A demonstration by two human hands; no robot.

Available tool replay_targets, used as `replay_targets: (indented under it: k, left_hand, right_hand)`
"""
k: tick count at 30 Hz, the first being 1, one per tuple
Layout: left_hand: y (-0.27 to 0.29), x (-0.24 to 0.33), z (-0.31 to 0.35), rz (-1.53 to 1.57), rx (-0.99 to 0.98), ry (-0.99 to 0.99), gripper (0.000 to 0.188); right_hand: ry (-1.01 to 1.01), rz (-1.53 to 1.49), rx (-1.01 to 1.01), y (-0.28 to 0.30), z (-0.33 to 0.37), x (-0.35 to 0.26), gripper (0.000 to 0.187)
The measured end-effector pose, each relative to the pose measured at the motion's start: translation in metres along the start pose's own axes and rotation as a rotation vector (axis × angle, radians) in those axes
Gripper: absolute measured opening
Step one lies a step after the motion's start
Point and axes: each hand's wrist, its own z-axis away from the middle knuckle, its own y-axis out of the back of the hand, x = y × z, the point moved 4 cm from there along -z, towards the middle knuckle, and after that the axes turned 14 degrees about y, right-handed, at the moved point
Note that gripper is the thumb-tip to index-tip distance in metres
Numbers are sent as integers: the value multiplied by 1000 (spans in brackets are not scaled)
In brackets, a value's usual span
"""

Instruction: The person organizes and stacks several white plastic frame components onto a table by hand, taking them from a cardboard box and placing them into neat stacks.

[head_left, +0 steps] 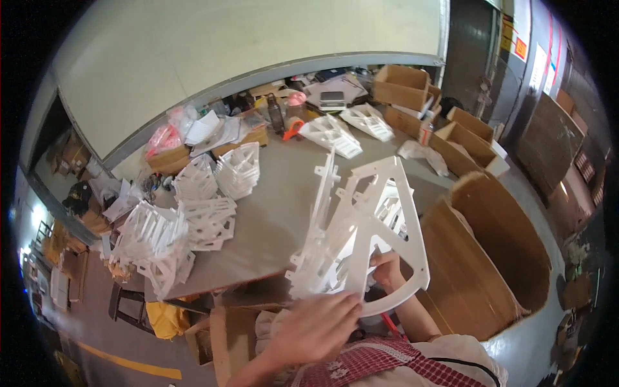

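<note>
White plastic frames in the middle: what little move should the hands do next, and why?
Perhaps the left hand could steady the lower edge of the white plastic frames: it is close by, the right hand seems to grip them behind an opening, and the pieces' tops stand apart.

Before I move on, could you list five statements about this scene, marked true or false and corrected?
1. The right hand shows through an opening in the white plastic bracket. True.
2. The left hand lies inside a cardboard box. False: the left hand is by the bracket's lower edge.
3. The dark brown bottle stands beside the pink-lidded container. True.
4. The checked apron is blue. False: the checked apron is red.
5. Stacked brackets lie on the table's left. True.
</note>
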Motion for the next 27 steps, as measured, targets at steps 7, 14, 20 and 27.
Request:
replay_targets:
  k: [7,14,20,27]
  left_hand:
    - [-134,-120,15,-109,-595,-330,33]
    - [-9,-238,-26,521,-68,169,22]
    - [17,-333,-86,-430,248,460,39]
    - [-53,-395,-34,1102,-411,1218,57]
  right_hand:
    - [59,143,-58,-38,-97,58,56]
    - [-74,-79,401,-42,-146,72,38]
    - [-71,84,262,-16,-180,81,43]
    - [-221,-53,87,-20,-212,75,43]
